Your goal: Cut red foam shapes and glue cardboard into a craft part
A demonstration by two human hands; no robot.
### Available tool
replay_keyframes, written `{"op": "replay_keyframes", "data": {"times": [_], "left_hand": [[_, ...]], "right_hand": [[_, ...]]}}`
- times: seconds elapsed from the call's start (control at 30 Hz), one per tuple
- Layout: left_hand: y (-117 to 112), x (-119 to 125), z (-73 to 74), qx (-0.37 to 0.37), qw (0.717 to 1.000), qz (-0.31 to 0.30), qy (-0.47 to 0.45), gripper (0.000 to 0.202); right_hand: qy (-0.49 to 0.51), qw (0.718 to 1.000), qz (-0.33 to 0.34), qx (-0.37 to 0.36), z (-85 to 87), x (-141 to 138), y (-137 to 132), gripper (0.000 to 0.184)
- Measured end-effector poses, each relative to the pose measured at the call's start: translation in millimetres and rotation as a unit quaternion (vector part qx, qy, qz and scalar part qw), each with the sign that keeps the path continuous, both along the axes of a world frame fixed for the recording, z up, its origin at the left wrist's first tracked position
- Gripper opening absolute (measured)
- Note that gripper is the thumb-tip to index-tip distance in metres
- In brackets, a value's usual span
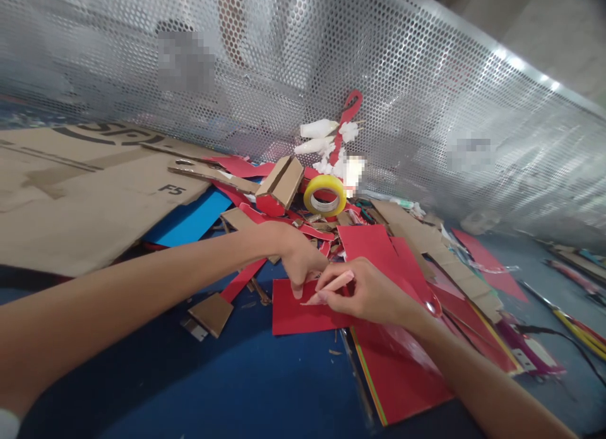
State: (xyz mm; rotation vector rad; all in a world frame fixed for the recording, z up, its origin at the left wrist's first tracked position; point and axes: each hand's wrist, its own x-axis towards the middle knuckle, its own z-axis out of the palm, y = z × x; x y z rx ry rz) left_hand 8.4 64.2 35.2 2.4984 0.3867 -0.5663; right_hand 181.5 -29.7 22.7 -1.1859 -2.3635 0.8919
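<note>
My left hand (296, 253) and my right hand (367, 291) meet over a red paper sheet (296, 316) lying on the blue table (237, 382). The left hand's fingers curl down and pinch the sheet's upper edge. The right hand's fingers are pressed together in a pinch at the same edge, the forefinger stretched along it. Whatever small thing sits between the fingertips is hidden. A roll of yellow tape (324, 195) lies just beyond the hands among red paper scraps.
A large flattened cardboard sheet (71, 193) covers the left. Cardboard offcuts (211, 313), a blue sheet (189, 221) and more red sheets (402, 369) litter the middle and right. A perforated metal screen (426, 98) closes the back, with red scissors (348, 120) against it.
</note>
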Motion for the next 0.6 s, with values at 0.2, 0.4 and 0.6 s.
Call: {"op": "replay_keyframes", "data": {"times": [0.2, 0.4, 0.6], "left_hand": [[4.6, 0.1, -6.5, -0.032, 0.999, -0.008, -0.023, 0.036], [8.0, 1.0, -11.8, -0.066, 0.996, -0.039, -0.047, 0.041], [5.8, 1.1, -10.4, -0.07, 0.996, -0.015, -0.045, 0.04]], "right_hand": [[0.02, 0.999, 0.037, -0.012, 2.0, -5.2, -0.9, 0.018], [0.017, 0.998, 0.048, -0.022, 4.8, -13.4, -1.6, 0.015], [0.0, 1.0, 0.018, 0.003, 4.8, -9.6, -0.9, 0.014]]}}
